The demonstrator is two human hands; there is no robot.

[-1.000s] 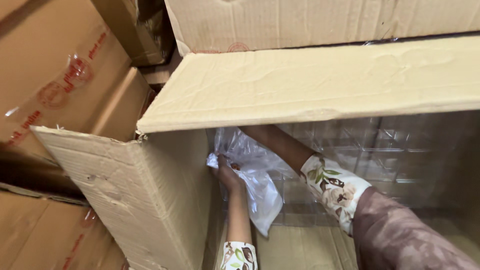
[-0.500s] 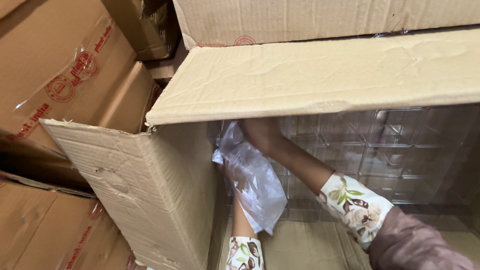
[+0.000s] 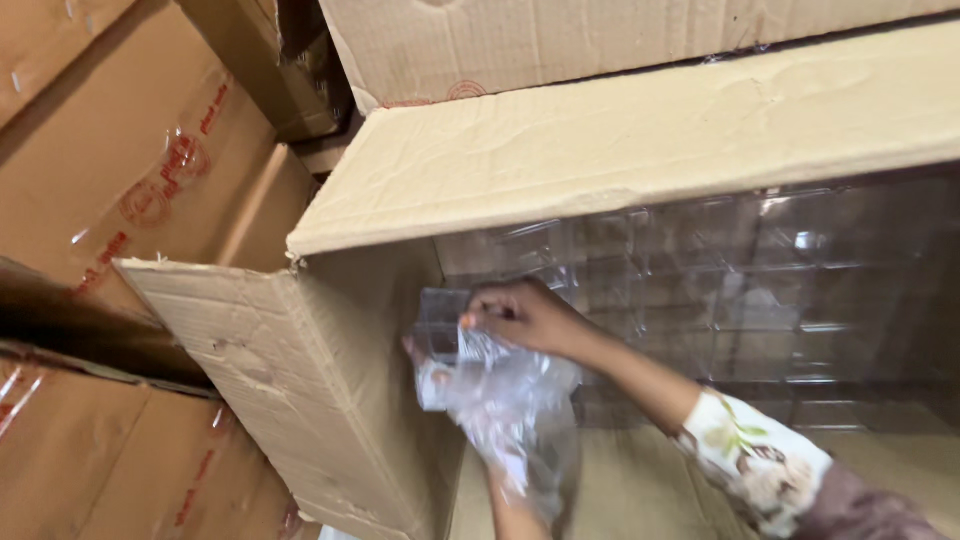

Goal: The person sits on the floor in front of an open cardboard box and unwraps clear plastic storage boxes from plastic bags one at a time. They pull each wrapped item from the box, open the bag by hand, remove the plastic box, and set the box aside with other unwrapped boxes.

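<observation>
Both my hands are inside a large open cardboard box [image 3: 330, 400] lying on its side. My right hand [image 3: 525, 315] pinches the top of a crumpled clear plastic bag [image 3: 505, 400] near the box's left inner wall. My left hand [image 3: 418, 352] is mostly hidden behind that bag; only fingertips show at its left edge, gripping it. Behind the bag, stacked clear plastic containers [image 3: 720, 290] fill the back of the box. My left forearm [image 3: 515, 510] rises from the bottom edge under the bag.
The box's upper flap [image 3: 620, 140] juts out above my hands and its left flap [image 3: 260, 340] hangs open. More brown cardboard boxes [image 3: 130, 150] are stacked to the left, and another box [image 3: 560, 30] sits on top.
The view has shifted right and closer. My right hand has come out from behind the bag and now pinches its top edge; the bag sits lower and more bunched.
</observation>
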